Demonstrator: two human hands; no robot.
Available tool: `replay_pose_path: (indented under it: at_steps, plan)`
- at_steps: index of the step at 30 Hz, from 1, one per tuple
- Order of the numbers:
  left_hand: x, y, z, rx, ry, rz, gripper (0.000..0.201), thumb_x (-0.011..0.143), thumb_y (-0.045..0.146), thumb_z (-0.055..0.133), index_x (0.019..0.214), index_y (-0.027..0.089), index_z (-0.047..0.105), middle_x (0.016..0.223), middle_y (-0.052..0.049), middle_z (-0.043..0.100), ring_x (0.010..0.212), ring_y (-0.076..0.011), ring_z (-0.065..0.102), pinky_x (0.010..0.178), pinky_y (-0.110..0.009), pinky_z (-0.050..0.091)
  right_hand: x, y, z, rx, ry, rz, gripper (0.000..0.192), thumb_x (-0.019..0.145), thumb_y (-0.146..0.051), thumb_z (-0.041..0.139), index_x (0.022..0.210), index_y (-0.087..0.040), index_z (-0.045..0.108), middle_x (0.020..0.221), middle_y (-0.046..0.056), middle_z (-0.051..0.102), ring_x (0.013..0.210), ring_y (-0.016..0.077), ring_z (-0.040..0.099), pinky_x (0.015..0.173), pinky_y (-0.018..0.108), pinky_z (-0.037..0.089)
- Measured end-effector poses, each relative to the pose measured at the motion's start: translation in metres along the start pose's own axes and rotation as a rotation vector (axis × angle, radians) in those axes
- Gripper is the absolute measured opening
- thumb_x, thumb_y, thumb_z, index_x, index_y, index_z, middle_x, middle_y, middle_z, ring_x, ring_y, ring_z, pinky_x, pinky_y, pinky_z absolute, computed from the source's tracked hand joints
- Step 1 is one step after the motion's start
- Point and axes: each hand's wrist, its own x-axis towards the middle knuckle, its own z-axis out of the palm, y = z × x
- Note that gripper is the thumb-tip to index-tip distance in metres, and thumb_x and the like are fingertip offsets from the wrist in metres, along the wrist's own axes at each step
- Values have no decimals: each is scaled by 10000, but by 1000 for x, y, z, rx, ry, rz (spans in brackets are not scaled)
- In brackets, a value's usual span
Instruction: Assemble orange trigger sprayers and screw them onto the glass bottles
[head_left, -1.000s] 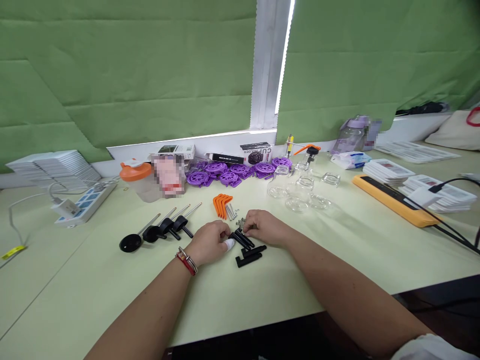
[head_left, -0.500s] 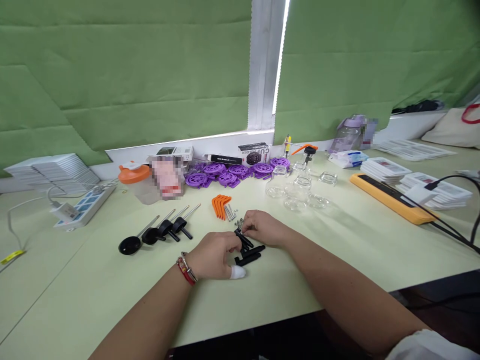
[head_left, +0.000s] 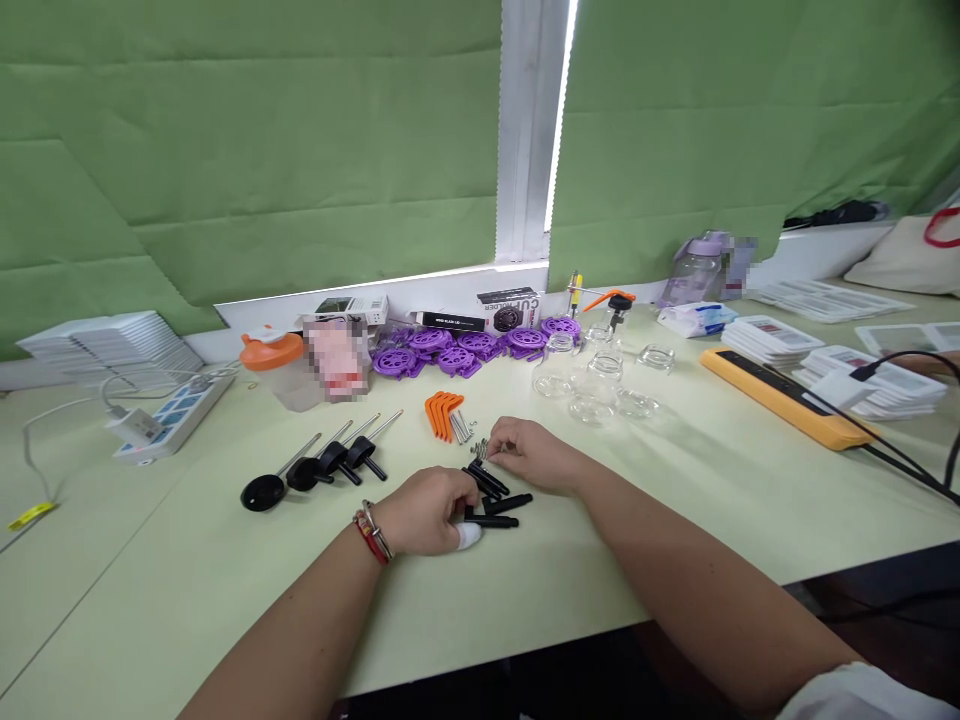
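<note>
On the pale green worktop (head_left: 675, 500), the left hand (head_left: 427, 512) is closed around a black rod (head_left: 491, 521). The right hand (head_left: 529, 455) pinches at a small pile of screws (head_left: 480, 447). More black rods (head_left: 491, 485) lie between the hands. Orange hooks (head_left: 442, 412) and purple wheels (head_left: 465, 345) lie behind.

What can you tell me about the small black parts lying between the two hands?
The black parts are a few short, slim pieces, matte and plastic-looking, lying flat in a loose cluster on the pale green table. Some lie slanted, side by side; the nearest one lies almost level. The left hand, with a white wrap on one fingertip, grips the nearest piece at its end. The right hand rests at the far edge of the cluster, beside small metal screws. Finer shape is too small to tell.
</note>
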Motion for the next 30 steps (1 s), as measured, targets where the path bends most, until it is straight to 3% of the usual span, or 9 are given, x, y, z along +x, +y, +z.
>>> replay_pose_path:
  at_steps: [3,7,11,14,17,21,26,30]
  plan:
    - [-1,-2,-3,-222,55,-78,172,718,301,598,814,169,544,604,41,490,517,-80,416,469,-199,331,-3,-10,-2,197,39,-20,66,827,-200,551,820,-171,610,894,28,580,764,125,528,726,259,429]
    - [2,-6,-5,-373,281,-137,162,721,278,610,781,156,523,580,57,438,512,-68,380,466,-195,298,-8,-26,2,388,-48,-146,66,842,-201,540,813,-169,591,1037,52,587,931,154,549,843,293,418]
    - [7,-11,-4,-552,443,-144,181,711,250,641,820,150,536,632,42,469,547,-75,436,498,-203,344,-9,-32,11,390,-37,-144,76,841,-215,548,809,-175,604,1001,44,589,844,142,536,783,287,415]
    - [10,-10,-1,-706,507,-74,287,714,240,672,953,154,539,672,33,501,605,-90,496,562,-221,414,-7,-30,14,570,-17,-71,103,832,-273,582,808,-173,589,897,30,587,778,132,521,743,280,414]
    - [11,-7,0,-786,521,30,387,723,226,688,1073,153,540,718,13,541,669,-102,532,639,-245,457,-5,-26,15,801,-54,18,173,817,-334,617,813,-167,571,783,14,578,716,122,509,717,276,409]
    - [10,-5,1,-739,512,78,286,750,248,675,1002,136,598,782,-33,604,717,-123,562,698,-271,471,-5,-23,19,1003,-90,83,234,804,-377,643,848,-167,552,757,12,588,682,111,505,692,267,395]
    - [9,-5,2,-680,492,43,196,788,298,635,892,136,594,744,-22,610,679,-118,552,669,-258,458,-5,-25,23,999,-85,62,271,815,-424,625,863,-173,535,769,8,575,700,111,484,684,255,377]
    - [8,-4,0,-519,467,42,204,809,331,604,840,129,615,721,-12,574,660,-105,494,634,-234,422,-5,-29,24,938,-5,61,273,808,-440,625,860,-191,526,739,-23,508,681,104,447,637,235,360]
